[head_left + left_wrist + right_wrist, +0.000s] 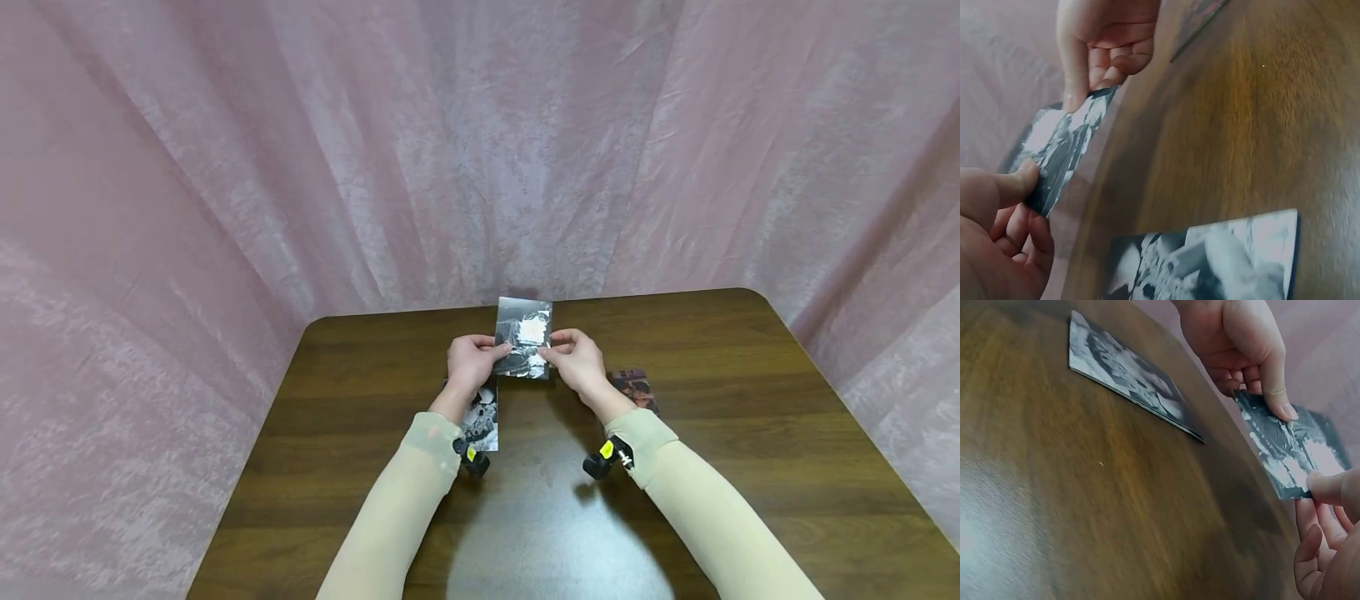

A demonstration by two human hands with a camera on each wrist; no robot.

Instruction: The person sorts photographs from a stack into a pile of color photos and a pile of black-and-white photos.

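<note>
The left hand (468, 362) and right hand (579, 360) each pinch a side of the shiny photo (523, 337), held up above the brown table (750, 433), so the next move probably needs a soft, steady hold.

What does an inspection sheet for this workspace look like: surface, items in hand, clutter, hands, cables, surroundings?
Surface: dark wooden table, glare patch near the front edge.
Items in hand: black-and-white photo, held above the table by both side edges.
Clutter: second black-and-white photo lying flat under the left wrist; darker picture card lying flat behind the right wrist.
Hands: left hand pinches the held photo's left edge; right hand pinches its right edge.
Cables: nothing seen.
Surroundings: pink fabric backdrop on three sides.
</note>
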